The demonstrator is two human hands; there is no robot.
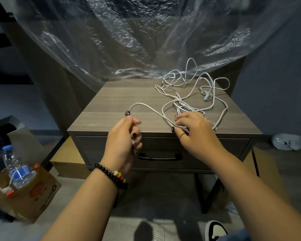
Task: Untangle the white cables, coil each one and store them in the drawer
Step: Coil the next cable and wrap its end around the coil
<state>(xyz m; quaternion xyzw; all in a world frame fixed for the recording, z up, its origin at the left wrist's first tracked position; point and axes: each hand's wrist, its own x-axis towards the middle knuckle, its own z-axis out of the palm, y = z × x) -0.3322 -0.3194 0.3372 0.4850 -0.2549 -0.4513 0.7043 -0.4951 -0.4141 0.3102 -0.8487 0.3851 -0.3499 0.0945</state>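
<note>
A: Biggest thing first: what hangs at the back?

B: A clear plastic sheet [129,40], draped down behind the wooden nightstand [122,101]. Its top is the surface, and the drawer [207,150] below it is closed, with a dark handle [160,156] on the front.

A: And beside the nightstand?

B: On the floor to the left stands a cardboard box [31,193] with a water bottle [16,167] upright in it.

A: Where are the white cables [198,94]?

B: In a loose tangle on the right half of the surface, one strand looping out toward the front edge.

A: The left hand [123,138]?

B: Fingers curled, its grip clamped on the end of that strand just below a small dark plug [127,113], held above the front edge. A beaded bracelet [111,174] sits on the wrist.

A: And the right hand [196,131]?

B: It lies over the near part of the tangle, fingers bent, pinching the same strand close to the surface's front edge.
</note>
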